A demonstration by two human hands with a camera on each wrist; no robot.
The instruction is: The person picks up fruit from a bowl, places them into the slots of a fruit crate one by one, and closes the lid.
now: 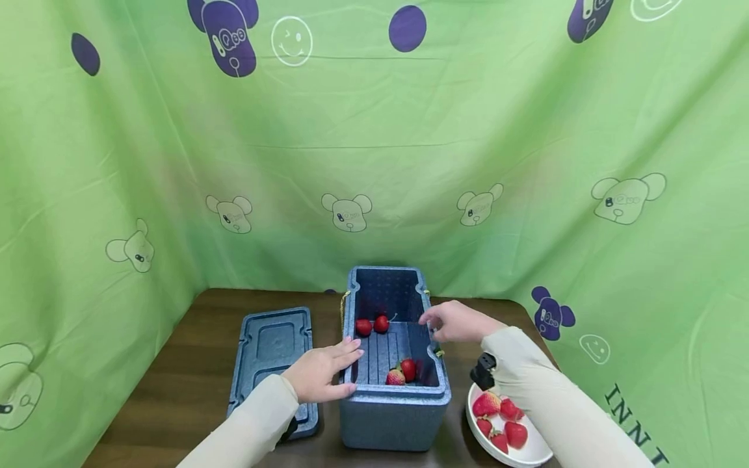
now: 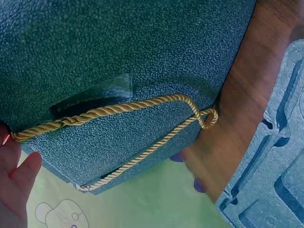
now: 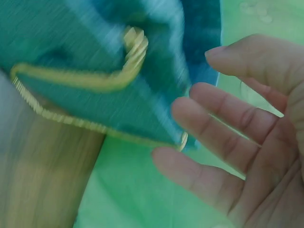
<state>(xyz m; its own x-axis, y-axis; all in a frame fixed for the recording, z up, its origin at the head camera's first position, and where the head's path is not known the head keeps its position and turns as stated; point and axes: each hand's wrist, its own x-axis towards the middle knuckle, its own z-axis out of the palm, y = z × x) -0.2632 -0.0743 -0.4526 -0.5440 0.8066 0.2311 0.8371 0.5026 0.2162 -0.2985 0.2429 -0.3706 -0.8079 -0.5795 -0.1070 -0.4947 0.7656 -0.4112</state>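
Observed right hand (image 1: 456, 321) empty, loosely spread, at right side of blue foam box (image 1: 392, 426); left hand (image 1: 322, 372) straight-fingered at left; counted 4 strawberries (image 1: 363, 327) inside box, 5 in white bowl (image 1: 531, 450) right of box, nearer right hand

- left sleeve (image 1: 242, 426): pale cream, long, plain cloth
- right sleeve (image 1: 562, 396): same pale cream, creased near the wrist
- black, blocky wrist device (image 1: 483, 372) on the right arm
- dark left-wrist device (image 1: 288, 429), partly hidden by the sleeve
- left hand (image 1: 323, 372) and right hand (image 1: 459, 322): both bare
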